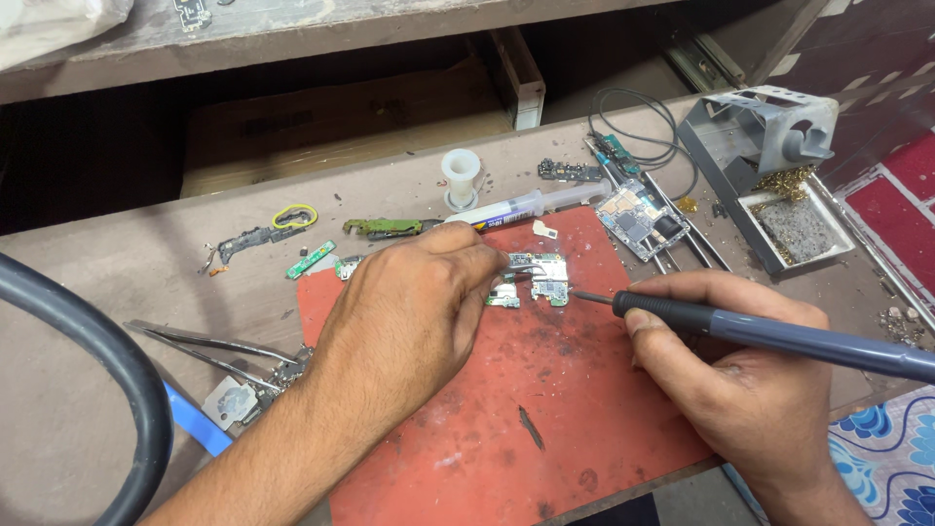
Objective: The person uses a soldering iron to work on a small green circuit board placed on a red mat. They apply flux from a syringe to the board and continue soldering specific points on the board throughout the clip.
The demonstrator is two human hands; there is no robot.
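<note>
Circuit board (542,280) was positioned near the upper middle of the red mat (545,409) on the worktop (88,282), with its long axis running roughly left to right. It was pinned by tweezers (523,260) pinched shut in the fingers of the left hand (414,312), the nearer hand, lying just left of the board. The soldering iron (769,336) was gripped pen-fashion in the closed fingers of the right hand (750,380), its tip just right of the board's edge.

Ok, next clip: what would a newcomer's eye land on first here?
The red mat at centre, where the left hand pins a small green circuit board with tweezers. From the right, the right hand aims a dark soldering iron at the board's edge. A metal iron stand sits far right.
</note>
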